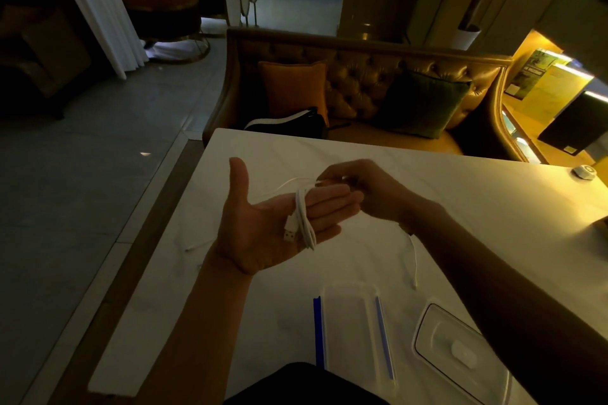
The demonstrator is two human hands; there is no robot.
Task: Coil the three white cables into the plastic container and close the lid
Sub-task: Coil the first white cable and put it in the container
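Note:
My left hand (263,227) is held palm up over the white table (460,194), fingers straight and thumb raised. A white cable (304,223) is looped around its fingers, with a USB plug lying on the palm. My right hand (365,187) pinches the free end of that cable just beyond the left fingertips. A second white cable (414,260) lies on the table under my right forearm. A third white cable (197,245) lies to the left of my left wrist. The clear plastic container (355,329) with blue clips stands open near me; its lid (460,352) lies to its right.
A tufted gold sofa (362,82) with an orange and a green cushion stands behind the table, a dark bag (289,123) on its seat. A small round white object (584,172) sits at the table's far right. The table's left edge drops to grey floor.

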